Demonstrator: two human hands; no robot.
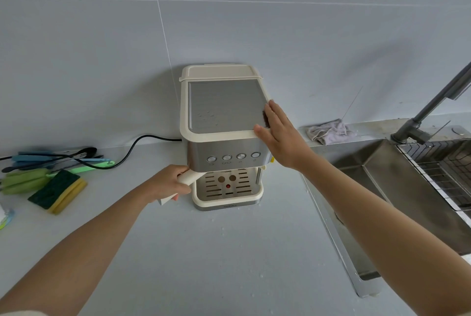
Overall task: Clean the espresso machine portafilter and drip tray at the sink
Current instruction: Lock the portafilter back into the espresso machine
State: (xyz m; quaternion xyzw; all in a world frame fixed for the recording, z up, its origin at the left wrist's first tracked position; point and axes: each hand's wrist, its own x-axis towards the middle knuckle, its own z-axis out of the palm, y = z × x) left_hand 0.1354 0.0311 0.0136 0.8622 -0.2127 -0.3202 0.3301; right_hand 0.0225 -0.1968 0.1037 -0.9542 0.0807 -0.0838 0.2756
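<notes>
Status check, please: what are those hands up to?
Left hand grips portafilter handle. Right hand flat on espresso machine top. Drip tray in place. Nothing blocking.

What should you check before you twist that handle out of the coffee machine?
1. Left hand has its grip round the portafilter handle: ok.
2. Right hand flat on the espresso machine top, steadying it: ok.
3. Drip tray seated in place: ok.
4. Machine switched off: cannot tell; power cord runs off left.
5. Sink close on the right: ok.
6. Sponge lying on the counter: ok.
</notes>
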